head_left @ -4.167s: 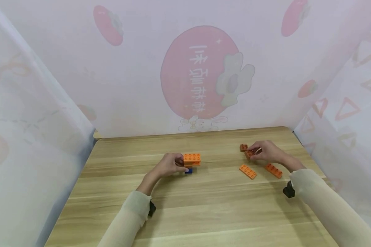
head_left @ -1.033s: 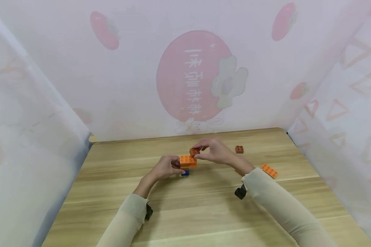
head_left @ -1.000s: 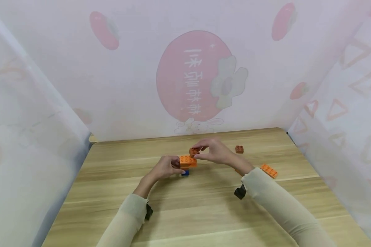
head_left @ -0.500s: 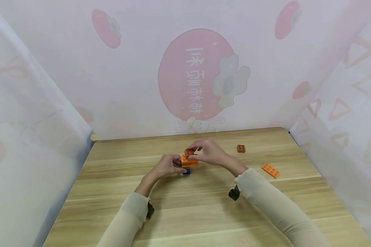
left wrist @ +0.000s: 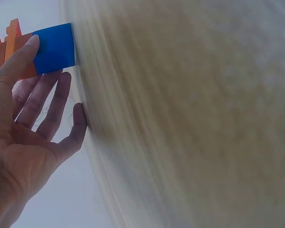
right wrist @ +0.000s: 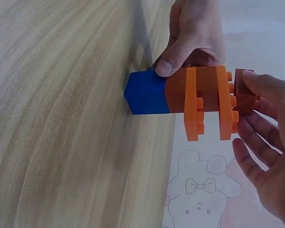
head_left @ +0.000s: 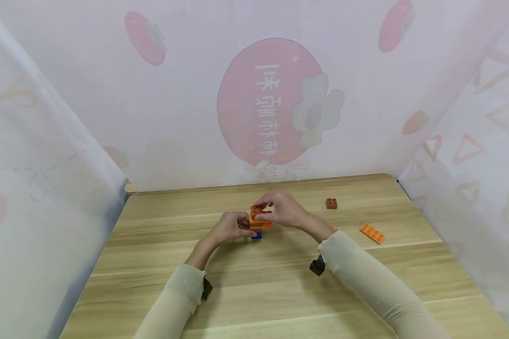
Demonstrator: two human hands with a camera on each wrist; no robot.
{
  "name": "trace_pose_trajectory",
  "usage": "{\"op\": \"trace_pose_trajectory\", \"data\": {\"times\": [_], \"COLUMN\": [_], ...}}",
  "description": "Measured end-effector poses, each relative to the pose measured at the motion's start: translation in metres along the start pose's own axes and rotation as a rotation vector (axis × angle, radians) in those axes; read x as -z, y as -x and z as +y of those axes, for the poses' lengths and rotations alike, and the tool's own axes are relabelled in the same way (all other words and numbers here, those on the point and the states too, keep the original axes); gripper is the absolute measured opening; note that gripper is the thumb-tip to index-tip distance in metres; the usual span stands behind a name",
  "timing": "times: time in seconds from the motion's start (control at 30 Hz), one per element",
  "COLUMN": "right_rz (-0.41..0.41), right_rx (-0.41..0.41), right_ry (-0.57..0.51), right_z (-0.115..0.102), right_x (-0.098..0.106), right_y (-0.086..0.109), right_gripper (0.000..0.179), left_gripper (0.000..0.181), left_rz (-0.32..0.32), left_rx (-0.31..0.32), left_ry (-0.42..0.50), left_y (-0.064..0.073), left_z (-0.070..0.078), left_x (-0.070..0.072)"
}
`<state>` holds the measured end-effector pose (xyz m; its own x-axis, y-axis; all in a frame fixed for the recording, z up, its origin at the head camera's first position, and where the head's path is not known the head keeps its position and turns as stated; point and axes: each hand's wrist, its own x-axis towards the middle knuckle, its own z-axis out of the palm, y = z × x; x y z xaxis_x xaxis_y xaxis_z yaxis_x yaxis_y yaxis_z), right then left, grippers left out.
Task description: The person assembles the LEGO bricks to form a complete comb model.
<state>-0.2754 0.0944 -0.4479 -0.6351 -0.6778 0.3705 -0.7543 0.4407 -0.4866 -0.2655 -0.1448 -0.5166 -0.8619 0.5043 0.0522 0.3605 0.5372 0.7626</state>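
Observation:
A stack of toy building bricks stands on the table, with a blue brick [right wrist: 147,92] at its base. Above it, brown bricks alternate with two thin orange plates [right wrist: 191,104] that jut out to one side. My left hand [head_left: 229,228] grips the lower stack, its thumb [left wrist: 26,50] at the seam of blue and brown. Between thumb and fingers, my right hand [head_left: 284,209] pinches a small brown brick [right wrist: 244,92] right at the studs of the top orange plate [right wrist: 225,107]. That brown brick [head_left: 257,210] sits toward the plate's left end in the head view.
Another brown brick [head_left: 331,203] lies on the table [head_left: 254,292] at the back right. An orange plate [head_left: 372,233] lies nearer, and a second orange plate [head_left: 333,227] is mostly hidden behind the right forearm. A printed white curtain [head_left: 186,117] encloses the back and sides.
My right hand has brought the brown brick from the right side of the table to the stack. Over the last second it shifted left and slightly down onto the top plate. The left hand keeps its grip.

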Motion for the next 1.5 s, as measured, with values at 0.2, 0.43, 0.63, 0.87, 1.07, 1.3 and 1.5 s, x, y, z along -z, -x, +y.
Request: {"op": "trace_pose_trajectory", "data": {"times": [0.2,0.43,0.63,0.87,1.07,1.3,1.5], "right_rz": [-0.007,-0.006,-0.016,-0.039,-0.057,-0.062,-0.067], "right_rx": [-0.004,-0.008,-0.023,-0.045,-0.057,-0.066,-0.085], "right_ry": [-0.031,-0.023,-0.003,0.038,0.042,0.085,0.113], "right_z": [-0.002,-0.002,-0.004,-0.006,-0.01,-0.01,-0.012], "right_x": [-0.002,-0.005,-0.006,-0.005,-0.003,-0.002,0.0], "right_y": [0.0,0.0,-0.001,-0.002,-0.003,-0.005,-0.007], "right_gripper": [0.03,0.03,0.03,0.028,0.027,0.027,0.027], "left_gripper": [0.02,0.021,0.02,0.018,0.018,0.019,0.018], "left_rz": [0.004,0.007,0.005,0.008,0.014,0.008,0.015], "left_rx": [0.002,0.012,0.019,0.001,0.0,0.0,-0.008], "left_ry": [-0.005,-0.011,-0.008,-0.004,-0.024,-0.026,-0.027], "left_y": [0.0,0.0,0.001,0.002,0.0,0.001,0.001], "left_z": [0.0,0.0,0.0,0.0,-0.001,0.0,0.002], "left_x": [0.0,-0.001,-0.002,-0.002,-0.002,-0.002,0.0]}}
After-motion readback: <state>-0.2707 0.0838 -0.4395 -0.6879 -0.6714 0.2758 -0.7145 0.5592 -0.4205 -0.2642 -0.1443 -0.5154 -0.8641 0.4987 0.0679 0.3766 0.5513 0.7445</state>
